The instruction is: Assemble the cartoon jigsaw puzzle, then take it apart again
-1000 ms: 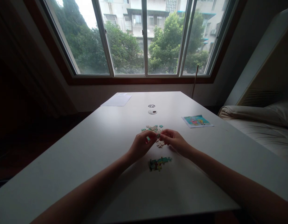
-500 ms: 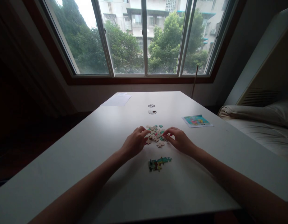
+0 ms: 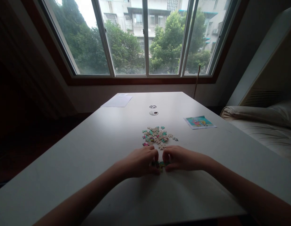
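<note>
On the white table [image 3: 93,147] lies a heap of loose puzzle pieces [image 3: 157,137], many face down. Nearer to me is a small joined patch of green and blue puzzle [image 3: 160,164], mostly hidden by my hands. My left hand [image 3: 140,161] and my right hand [image 3: 179,158] sit side by side on that patch, fingers curled and pinched on its edges. Whether either hand also has a loose piece in it is hidden.
A colourful picture card [image 3: 199,122] lies at the right of the table. A sheet of paper [image 3: 117,101] is at the far left, two round cable grommets [image 3: 153,112] near the middle. A bed with a pillow [image 3: 260,114] stands close on the right.
Both hands have drawn back from the loose heap towards me and come down on the joined patch, covering most of it. The heap now lies uncovered.
</note>
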The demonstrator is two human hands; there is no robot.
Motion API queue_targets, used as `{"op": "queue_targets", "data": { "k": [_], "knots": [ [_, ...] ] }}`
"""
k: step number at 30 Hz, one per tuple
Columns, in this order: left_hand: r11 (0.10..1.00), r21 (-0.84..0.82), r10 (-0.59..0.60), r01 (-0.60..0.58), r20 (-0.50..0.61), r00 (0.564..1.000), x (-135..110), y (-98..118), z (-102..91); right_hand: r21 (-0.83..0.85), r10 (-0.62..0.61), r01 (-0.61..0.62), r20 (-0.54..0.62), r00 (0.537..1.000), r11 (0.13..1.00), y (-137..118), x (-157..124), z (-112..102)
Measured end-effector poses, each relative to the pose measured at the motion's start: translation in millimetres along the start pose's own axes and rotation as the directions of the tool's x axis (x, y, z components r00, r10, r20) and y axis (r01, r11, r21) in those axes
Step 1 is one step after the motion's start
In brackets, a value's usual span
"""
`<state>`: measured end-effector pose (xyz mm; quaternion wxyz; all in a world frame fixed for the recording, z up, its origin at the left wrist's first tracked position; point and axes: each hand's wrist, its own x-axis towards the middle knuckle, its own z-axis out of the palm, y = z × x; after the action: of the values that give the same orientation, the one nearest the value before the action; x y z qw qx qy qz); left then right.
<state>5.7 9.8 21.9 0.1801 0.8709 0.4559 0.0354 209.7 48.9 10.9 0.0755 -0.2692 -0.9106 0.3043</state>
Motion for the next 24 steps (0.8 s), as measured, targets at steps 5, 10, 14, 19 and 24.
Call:
{"op": "queue_targets", "data": {
  "k": [5,10,14,19,24],
  "knots": [
    [0.998,-0.067,0.001,0.0,0.015,1.0,-1.3,1.6,-4.7,0.004,0.034,-0.034,0.003,0.999,0.999,-3.1,-2.4,-2.3],
    [0.992,-0.128,0.0,0.003,0.017,1.0,0.0,2.9,-5.3,0.01,-0.004,0.004,-0.021,1.0,1.0,-2.3,-2.7,-1.2],
    [0.986,-0.169,0.001,0.002,0.016,1.0,0.6,1.5,-3.8,-0.001,-0.006,0.006,-0.057,0.998,1.0,0.3,-1.1,0.9],
    [0.979,-0.203,-0.016,0.014,-0.004,1.0,3.9,-5.0,-1.2,-0.01,0.011,-0.011,-0.046,0.999,1.0,-2.7,-0.5,-1.3],
    [0.973,-0.232,-0.031,0.017,-0.057,0.998,9.1,-17.9,1.4,-0.036,0.082,-0.085,-0.085,0.993,0.996,-1.4,-2.7,-3.4]
  ]
}}
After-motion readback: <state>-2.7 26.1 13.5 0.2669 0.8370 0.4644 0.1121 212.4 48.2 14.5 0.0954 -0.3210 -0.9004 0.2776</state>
